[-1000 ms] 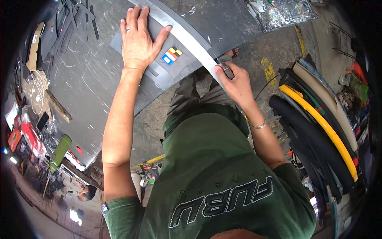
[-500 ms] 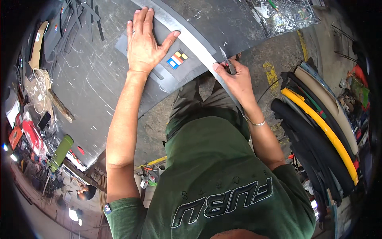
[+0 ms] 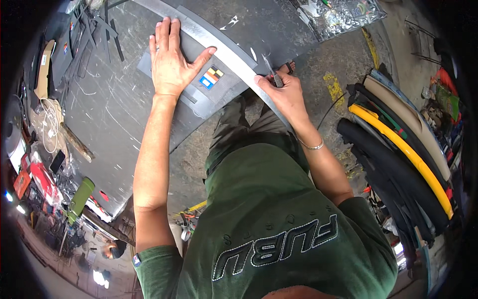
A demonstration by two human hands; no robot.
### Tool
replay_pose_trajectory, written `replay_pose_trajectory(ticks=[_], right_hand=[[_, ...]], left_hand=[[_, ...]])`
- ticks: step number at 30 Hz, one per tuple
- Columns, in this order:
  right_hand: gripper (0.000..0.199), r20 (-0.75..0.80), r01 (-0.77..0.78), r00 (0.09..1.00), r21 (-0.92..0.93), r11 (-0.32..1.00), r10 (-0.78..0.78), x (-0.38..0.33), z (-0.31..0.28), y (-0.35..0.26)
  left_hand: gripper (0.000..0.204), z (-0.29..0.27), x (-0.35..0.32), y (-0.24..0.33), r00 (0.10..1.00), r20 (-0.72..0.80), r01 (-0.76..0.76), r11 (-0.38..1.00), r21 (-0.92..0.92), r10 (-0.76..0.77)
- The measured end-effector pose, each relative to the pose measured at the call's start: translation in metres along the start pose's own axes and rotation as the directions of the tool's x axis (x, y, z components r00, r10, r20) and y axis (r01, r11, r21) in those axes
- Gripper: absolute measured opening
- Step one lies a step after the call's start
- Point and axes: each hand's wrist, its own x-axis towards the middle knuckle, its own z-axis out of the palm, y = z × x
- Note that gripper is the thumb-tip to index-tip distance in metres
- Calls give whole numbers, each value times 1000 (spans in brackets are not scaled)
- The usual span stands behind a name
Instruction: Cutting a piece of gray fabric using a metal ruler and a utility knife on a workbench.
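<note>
My left hand lies flat with fingers spread on a dark grey sheet, its fingertips and thumb at the edge of a long metal straightedge. A small colour-patch sticker is on the sheet beside that thumb. The straightedge crosses the sheet and runs past the table's near edge toward my body. Near that edge my right hand grips a utility knife, blade pointing away from me and upward. The right thumb rests on the straightedge. Some of the right fingers are hidden behind the knife and palm.
The dark, scratched worktable bears dark cut strips at the far left and clear plastic wrapping at the far right. A stick and a phone lie left. Long rolls, one yellow, stand at right.
The whole view has shifted a little, so the table and both hands sit slightly farther left and up. Both hands keep their places along the straightedge, and the knife stays in the right hand.
</note>
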Motion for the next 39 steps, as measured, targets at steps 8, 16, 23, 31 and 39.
replay_pose_trajectory(ticks=[8,16,23,31,39], right_hand=[[37,-8,18,1000,-58,998,-19,2,-2,2],[42,6,56,998,-113,992,-56,6,-4,3],[47,40,82,996,-127,988,-78,12,-5,10],[49,19,147,989,-148,978,-145,11,-6,13],[42,58,63,997,-89,994,-58,8,-6,7]], left_hand=[[111,0,0,1,1000,11,14,1000,15,-14],[112,1,1,0,1000,4,20,1000,19,-20],[113,1,1,0,1000,11,28,999,15,-29],[113,2,0,-1,1000,-2,19,1000,10,-19],[114,1,1,-1,1000,-6,14,1000,14,-14]])
